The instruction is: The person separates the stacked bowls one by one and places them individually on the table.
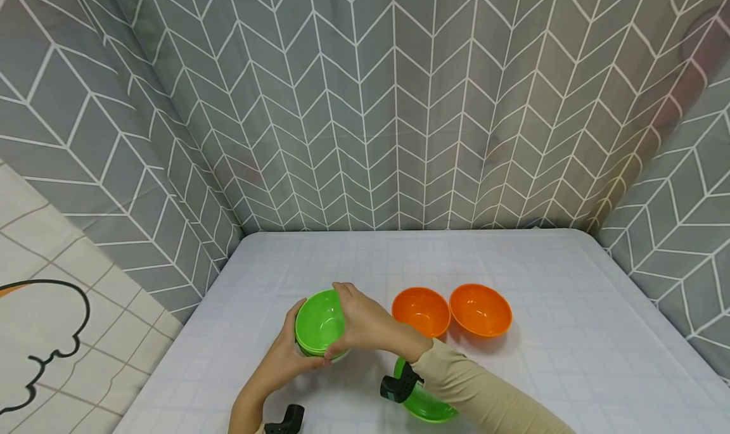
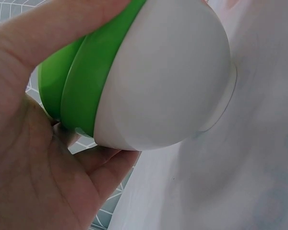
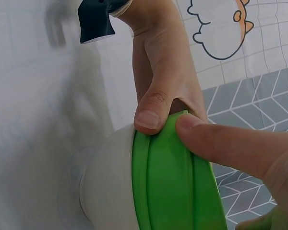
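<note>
Fingers of the left hand and right hand grip a stack of bowls, green above, white below. Near on the worktop, the right sleeve partly hides a green bowl; the stack is farther, to its left. Farther right sit two orange bowls. A curtain hangs at the far edge.

From here the tabletop looks white with a faint grid, its far corners rounded. Two orange bowls sit mouths up, side by side, just about rim to rim. Nearer lies a green bowl, partly hidden under a sleeve. To its left, a white bowl under stacked green ones seems to rest there.
</note>
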A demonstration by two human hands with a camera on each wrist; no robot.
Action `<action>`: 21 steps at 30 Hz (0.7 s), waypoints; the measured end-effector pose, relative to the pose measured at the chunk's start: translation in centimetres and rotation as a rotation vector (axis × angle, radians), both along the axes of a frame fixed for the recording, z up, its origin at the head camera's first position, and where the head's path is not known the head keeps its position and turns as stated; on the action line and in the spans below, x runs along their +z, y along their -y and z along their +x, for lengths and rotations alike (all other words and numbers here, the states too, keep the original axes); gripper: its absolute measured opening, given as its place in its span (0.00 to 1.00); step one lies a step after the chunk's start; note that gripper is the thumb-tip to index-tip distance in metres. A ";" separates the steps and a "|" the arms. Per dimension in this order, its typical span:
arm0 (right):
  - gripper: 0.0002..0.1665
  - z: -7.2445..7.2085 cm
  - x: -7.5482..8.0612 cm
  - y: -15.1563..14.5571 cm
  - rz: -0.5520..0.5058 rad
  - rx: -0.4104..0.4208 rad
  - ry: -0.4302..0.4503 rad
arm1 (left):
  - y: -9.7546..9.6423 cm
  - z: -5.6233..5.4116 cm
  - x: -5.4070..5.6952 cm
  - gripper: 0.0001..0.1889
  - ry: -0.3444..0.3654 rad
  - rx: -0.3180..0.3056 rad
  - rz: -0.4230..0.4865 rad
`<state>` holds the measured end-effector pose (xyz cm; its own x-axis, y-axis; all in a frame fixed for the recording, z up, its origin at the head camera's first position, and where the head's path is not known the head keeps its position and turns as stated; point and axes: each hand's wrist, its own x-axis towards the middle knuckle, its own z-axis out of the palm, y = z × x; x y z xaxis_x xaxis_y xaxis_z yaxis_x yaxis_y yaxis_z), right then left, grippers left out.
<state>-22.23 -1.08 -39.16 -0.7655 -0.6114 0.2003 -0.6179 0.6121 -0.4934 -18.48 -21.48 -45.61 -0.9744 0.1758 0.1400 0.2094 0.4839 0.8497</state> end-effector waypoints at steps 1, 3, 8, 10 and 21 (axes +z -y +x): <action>0.71 0.0 0.0 0.0 0.001 -0.002 -0.002 | 0.0 0.0 0.0 0.65 0.001 0.000 -0.006; 0.71 -0.1 -0.1 0.0 0.000 -0.003 -0.002 | 0.0 0.0 0.0 0.66 0.002 0.001 -0.015; 0.70 -0.1 -0.1 0.0 -0.017 -0.009 0.014 | 0.0 0.1 0.2 0.66 0.015 0.004 -0.023; 0.70 -0.1 -0.1 0.0 -0.024 -0.011 0.021 | 0.0 0.1 0.2 0.66 0.022 0.005 -0.023; 0.68 0.1 0.8 -0.4 -0.060 -0.037 0.048 | 0.1 0.0 0.0 0.66 0.007 -0.016 0.033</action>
